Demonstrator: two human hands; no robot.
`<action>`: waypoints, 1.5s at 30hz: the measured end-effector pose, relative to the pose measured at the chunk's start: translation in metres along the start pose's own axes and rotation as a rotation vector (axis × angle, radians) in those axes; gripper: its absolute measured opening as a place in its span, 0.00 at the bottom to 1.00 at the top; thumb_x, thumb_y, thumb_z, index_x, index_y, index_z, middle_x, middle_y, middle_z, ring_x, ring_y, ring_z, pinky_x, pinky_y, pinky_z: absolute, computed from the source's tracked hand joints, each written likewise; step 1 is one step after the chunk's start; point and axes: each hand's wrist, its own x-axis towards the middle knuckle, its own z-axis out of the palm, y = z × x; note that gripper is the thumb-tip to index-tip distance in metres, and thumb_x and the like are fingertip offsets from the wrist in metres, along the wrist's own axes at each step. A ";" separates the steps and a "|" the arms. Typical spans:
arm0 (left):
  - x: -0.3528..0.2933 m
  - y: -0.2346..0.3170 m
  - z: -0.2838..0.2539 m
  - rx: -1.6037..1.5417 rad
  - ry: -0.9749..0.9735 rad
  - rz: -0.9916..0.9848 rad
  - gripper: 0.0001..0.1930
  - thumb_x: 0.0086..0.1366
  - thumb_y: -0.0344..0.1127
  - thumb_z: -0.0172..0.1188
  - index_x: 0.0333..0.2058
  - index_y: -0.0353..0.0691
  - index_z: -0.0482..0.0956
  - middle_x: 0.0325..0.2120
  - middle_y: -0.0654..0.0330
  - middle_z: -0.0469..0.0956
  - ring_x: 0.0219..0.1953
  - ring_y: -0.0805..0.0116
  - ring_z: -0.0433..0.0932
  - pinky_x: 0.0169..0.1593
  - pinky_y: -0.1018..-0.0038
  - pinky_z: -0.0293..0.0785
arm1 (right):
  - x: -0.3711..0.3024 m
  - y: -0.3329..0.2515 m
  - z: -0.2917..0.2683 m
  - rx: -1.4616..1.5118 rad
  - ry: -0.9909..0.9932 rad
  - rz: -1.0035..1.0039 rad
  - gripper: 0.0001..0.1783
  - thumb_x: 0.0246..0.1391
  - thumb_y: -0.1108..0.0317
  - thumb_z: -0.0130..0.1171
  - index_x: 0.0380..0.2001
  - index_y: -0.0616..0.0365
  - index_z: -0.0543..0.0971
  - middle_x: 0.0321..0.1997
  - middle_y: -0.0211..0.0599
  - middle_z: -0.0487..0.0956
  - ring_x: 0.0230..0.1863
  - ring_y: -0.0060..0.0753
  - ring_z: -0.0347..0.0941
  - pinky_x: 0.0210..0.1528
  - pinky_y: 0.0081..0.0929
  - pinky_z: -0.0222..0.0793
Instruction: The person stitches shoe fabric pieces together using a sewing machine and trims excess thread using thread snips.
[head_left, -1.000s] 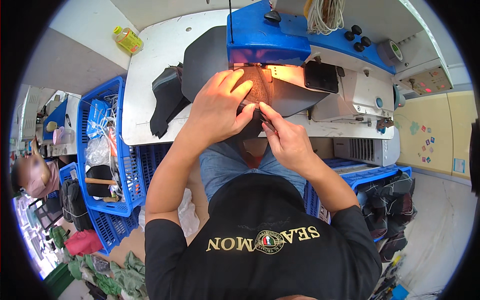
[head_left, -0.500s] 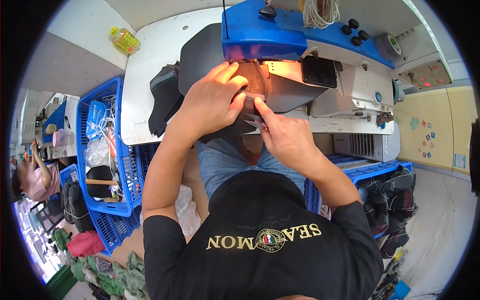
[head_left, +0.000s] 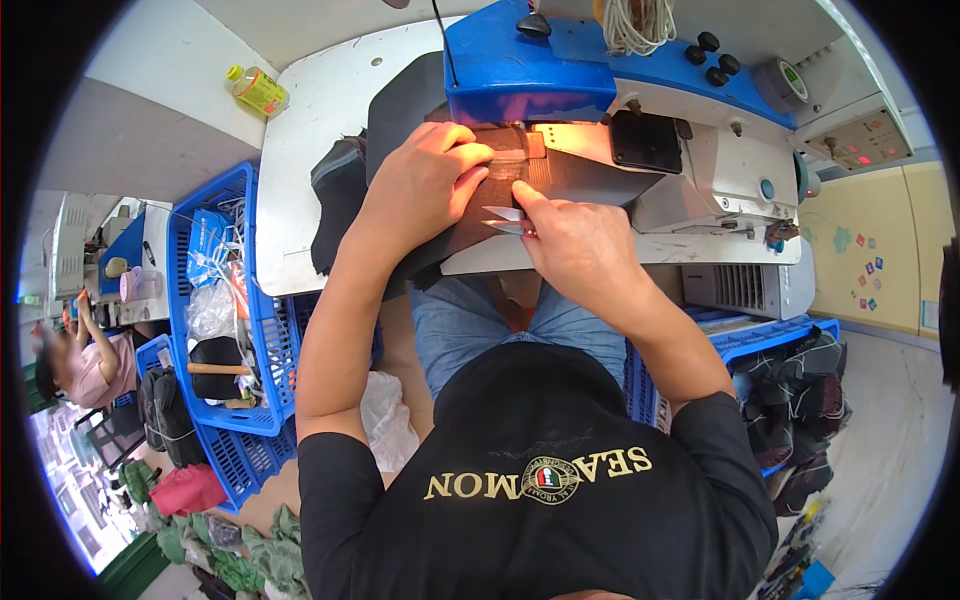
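A dark fabric piece lies under the lit head of a blue and white sewing machine, with a paler strip across it near the needle area. My left hand is closed on the piece at its left, fingers bent and thumb drawn in. To the right, my right hand rests its index fingertip on the fabric. Small metal thread snips are held in that hand, their blades apart and pointing left. The needle itself is hidden by the machine head.
More dark pieces lie on the white tabletop at left. A black phone rests on the machine bed. A bottle stands far left. Blue crates flank me, and another person sits at far left.
The fabric and its pale strip have moved away from me, further under the machine head. My left hand has gone with it. White tabletop now shows below my right hand.
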 end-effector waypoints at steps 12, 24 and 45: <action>0.002 0.011 -0.004 0.088 -0.038 -0.086 0.26 0.52 0.49 0.66 0.46 0.40 0.78 0.42 0.52 0.75 0.49 0.54 0.72 0.50 0.66 0.73 | 0.008 0.009 0.001 -0.032 -0.009 0.090 0.17 0.49 0.68 0.60 0.45 0.53 0.79 0.22 0.40 0.78 0.24 0.44 0.76 0.25 0.38 0.70; 0.020 -0.018 0.011 0.096 0.034 -0.066 0.21 0.52 0.50 0.65 0.37 0.38 0.82 0.39 0.53 0.73 0.46 0.55 0.73 0.45 0.65 0.76 | 0.012 0.009 -0.008 -0.022 -0.129 0.164 0.16 0.49 0.67 0.59 0.44 0.53 0.79 0.24 0.40 0.79 0.26 0.46 0.76 0.28 0.40 0.70; 0.004 -0.053 0.006 0.045 0.170 -0.168 0.16 0.58 0.38 0.61 0.47 0.46 0.78 0.43 0.57 0.76 0.46 0.57 0.75 0.46 0.67 0.74 | 0.023 0.012 0.012 -0.052 0.147 0.128 0.13 0.54 0.60 0.60 0.35 0.57 0.74 0.25 0.41 0.78 0.24 0.44 0.76 0.25 0.35 0.71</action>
